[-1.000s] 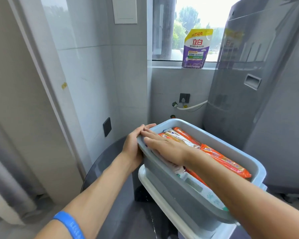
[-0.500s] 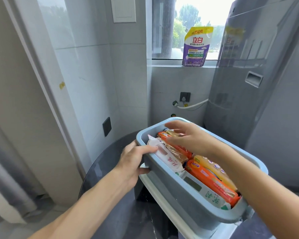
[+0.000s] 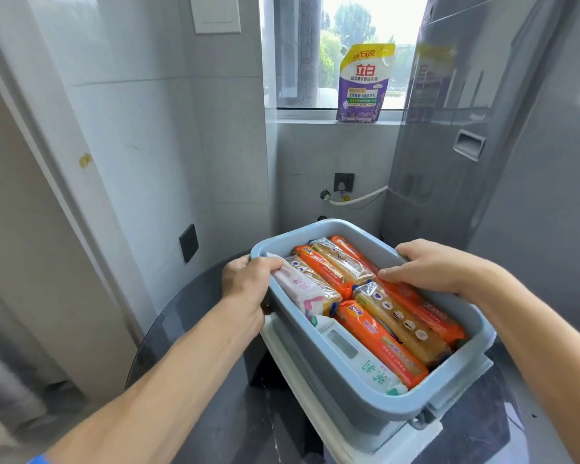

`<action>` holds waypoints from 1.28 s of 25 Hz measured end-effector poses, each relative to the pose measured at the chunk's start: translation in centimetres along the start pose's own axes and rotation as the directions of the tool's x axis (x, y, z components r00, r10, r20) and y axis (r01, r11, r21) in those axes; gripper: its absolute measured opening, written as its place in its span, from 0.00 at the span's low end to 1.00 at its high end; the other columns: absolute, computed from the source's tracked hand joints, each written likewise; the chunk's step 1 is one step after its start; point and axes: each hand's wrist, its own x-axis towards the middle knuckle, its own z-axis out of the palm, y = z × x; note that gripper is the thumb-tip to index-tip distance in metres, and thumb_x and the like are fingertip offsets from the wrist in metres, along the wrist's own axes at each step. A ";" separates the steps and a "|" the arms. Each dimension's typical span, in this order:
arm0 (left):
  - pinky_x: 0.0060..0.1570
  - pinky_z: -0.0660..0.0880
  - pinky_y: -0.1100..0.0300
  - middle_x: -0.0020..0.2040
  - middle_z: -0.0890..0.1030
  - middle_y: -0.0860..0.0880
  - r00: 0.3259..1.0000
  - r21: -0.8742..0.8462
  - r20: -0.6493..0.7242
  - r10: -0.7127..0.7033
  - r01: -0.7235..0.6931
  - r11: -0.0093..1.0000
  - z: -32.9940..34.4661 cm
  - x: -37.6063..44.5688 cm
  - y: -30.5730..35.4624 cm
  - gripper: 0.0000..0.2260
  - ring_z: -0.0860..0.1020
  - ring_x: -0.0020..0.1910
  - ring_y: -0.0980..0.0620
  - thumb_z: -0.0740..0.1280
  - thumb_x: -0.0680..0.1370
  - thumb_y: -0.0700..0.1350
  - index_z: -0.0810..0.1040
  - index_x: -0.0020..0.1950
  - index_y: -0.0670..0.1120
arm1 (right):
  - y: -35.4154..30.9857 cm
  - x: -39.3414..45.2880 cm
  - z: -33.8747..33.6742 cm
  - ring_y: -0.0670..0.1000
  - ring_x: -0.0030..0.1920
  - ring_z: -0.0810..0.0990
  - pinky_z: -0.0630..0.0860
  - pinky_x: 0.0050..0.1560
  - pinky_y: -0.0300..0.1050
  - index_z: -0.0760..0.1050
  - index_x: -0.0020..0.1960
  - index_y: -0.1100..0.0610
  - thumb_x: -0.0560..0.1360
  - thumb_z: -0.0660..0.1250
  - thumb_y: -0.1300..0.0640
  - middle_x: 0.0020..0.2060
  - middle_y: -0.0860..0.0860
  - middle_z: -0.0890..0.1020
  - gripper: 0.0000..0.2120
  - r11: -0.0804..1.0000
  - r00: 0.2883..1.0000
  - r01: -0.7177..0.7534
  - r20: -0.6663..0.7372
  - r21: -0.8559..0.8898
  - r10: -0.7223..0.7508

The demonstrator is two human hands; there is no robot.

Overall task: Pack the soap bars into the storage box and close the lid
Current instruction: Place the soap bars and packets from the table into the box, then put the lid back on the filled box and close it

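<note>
A blue-grey storage box sits on its white lid on a dark round table. It is filled with several wrapped soap bars, orange and clear-wrapped, plus a pink-white pack and a white-green pack along the left wall. My left hand grips the box's left rim, thumb over the edge by the pink pack. My right hand grips the far right rim, fingers curled inward over the orange bars.
The dark glass table stands in a tiled corner. A grey washing machine stands close on the right. A purple detergent pouch rests on the window sill behind. A socket and hose are on the back wall.
My right hand left the soap bars and went to the right rim. My left hand slid along the left rim and gripped it. The box now shows more of its contents.
</note>
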 end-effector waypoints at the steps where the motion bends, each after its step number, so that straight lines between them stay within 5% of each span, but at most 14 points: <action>1: 0.31 0.75 0.58 0.30 0.78 0.44 1.000 0.025 -0.012 0.017 -0.016 1.000 0.2 0.3 0.4 0.06 0.77 0.29 0.46 0.72 0.69 0.37 0.77 0.34 0.43 | 0.2 -0.2 0.1 0.50 0.47 0.84 0.80 0.50 0.51 0.76 0.53 0.51 0.75 0.68 0.44 0.48 0.49 0.83 0.13 0.999 1.000 -0.005 0.024 0.049 0.004; 4: 0.29 0.78 0.59 0.35 0.82 0.43 0.996 0.083 0.089 -0.022 0.014 0.996 0.0 -0.3 1.2 0.05 0.80 0.28 0.48 0.73 0.70 0.38 0.79 0.41 0.42 | 1.0 -0.3 1.6 0.52 0.48 0.81 0.78 0.54 0.52 0.75 0.53 0.53 0.76 0.66 0.50 0.49 0.51 0.82 0.08 0.995 0.997 0.036 -0.072 0.091 -0.029; 8: 0.37 0.82 0.48 0.46 0.87 0.44 0.930 0.239 0.333 -0.155 0.076 0.968 -1.4 -3.2 -0.2 0.27 0.86 0.40 0.42 0.79 0.60 0.44 0.77 0.57 0.52 | 1.2 -0.1 2.3 0.49 0.46 0.79 0.74 0.45 0.48 0.74 0.53 0.52 0.76 0.65 0.53 0.47 0.50 0.80 0.07 0.985 0.987 0.049 -0.160 0.165 -0.022; 13: 0.45 0.82 0.42 0.49 0.86 0.39 0.956 0.212 0.280 -0.091 0.031 0.977 -1.9 -3.4 0.7 0.20 0.85 0.46 0.37 0.71 0.68 0.31 0.80 0.57 0.46 | 1.4 0.0 4.0 0.54 0.47 0.80 0.78 0.51 0.54 0.74 0.52 0.52 0.74 0.63 0.56 0.45 0.51 0.80 0.07 0.950 0.974 0.002 -0.216 0.314 0.070; 15: 0.47 0.82 0.43 0.49 0.85 0.39 0.974 0.214 0.226 -0.031 -0.018 0.977 -1.5 -3.3 1.1 0.14 0.84 0.46 0.37 0.70 0.70 0.33 0.82 0.54 0.45 | 1.3 -0.6 4.8 0.55 0.46 0.80 0.78 0.51 0.54 0.74 0.49 0.51 0.72 0.62 0.56 0.43 0.51 0.81 0.07 0.924 0.964 0.013 -0.249 0.381 0.089; 18: 0.34 0.82 0.54 0.45 0.86 0.42 0.995 0.194 0.101 0.018 -0.038 0.980 -1.6 -3.6 0.6 0.10 0.85 0.38 0.44 0.71 0.70 0.38 0.82 0.51 0.45 | 1.7 -2.0 5.6 0.56 0.42 0.84 0.80 0.46 0.55 0.78 0.45 0.55 0.67 0.68 0.55 0.42 0.55 0.85 0.08 0.743 0.971 0.044 -0.202 0.668 0.125; 20: 0.33 0.82 0.53 0.44 0.86 0.42 0.983 0.196 0.180 -0.023 -0.013 0.981 -2.2 -4.4 -0.1 0.13 0.86 0.38 0.44 0.70 0.70 0.36 0.81 0.52 0.47 | 2.1 -2.5 6.1 0.61 0.39 0.85 0.81 0.44 0.60 0.78 0.40 0.60 0.62 0.70 0.58 0.40 0.61 0.86 0.08 0.542 0.985 0.012 -0.102 0.840 0.137; 22: 0.36 0.82 0.49 0.46 0.86 0.41 0.948 0.160 0.316 -0.043 -0.008 0.987 -2.7 -5.4 -0.4 0.22 0.86 0.42 0.42 0.63 0.68 0.29 0.81 0.55 0.49 | 1.9 -2.9 6.3 0.61 0.32 0.83 0.81 0.32 0.54 0.76 0.37 0.61 0.64 0.68 0.64 0.36 0.64 0.84 0.03 0.415 0.990 0.025 -0.079 0.910 0.114; 27: 0.37 0.81 0.46 0.45 0.85 0.38 0.910 0.038 0.414 0.013 -0.032 0.999 -3.8 -5.6 1.3 0.30 0.85 0.43 0.38 0.54 0.62 0.26 0.82 0.55 0.49 | -0.5 -3.4 5.5 0.54 0.25 0.81 0.76 0.25 0.44 0.75 0.28 0.55 0.66 0.67 0.67 0.26 0.56 0.81 0.10 0.333 0.966 0.227 -0.255 0.915 0.040; 32: 0.40 0.81 0.41 0.45 0.83 0.38 0.909 0.039 0.384 0.160 -0.189 0.981 -7.2 -4.5 4.8 0.30 0.82 0.42 0.37 0.56 0.58 0.28 0.82 0.54 0.47 | -3.6 -4.0 6.7 0.53 0.32 0.84 0.79 0.34 0.48 0.80 0.33 0.51 0.66 0.71 0.59 0.33 0.54 0.85 0.05 0.280 0.954 0.298 -0.275 0.912 -0.118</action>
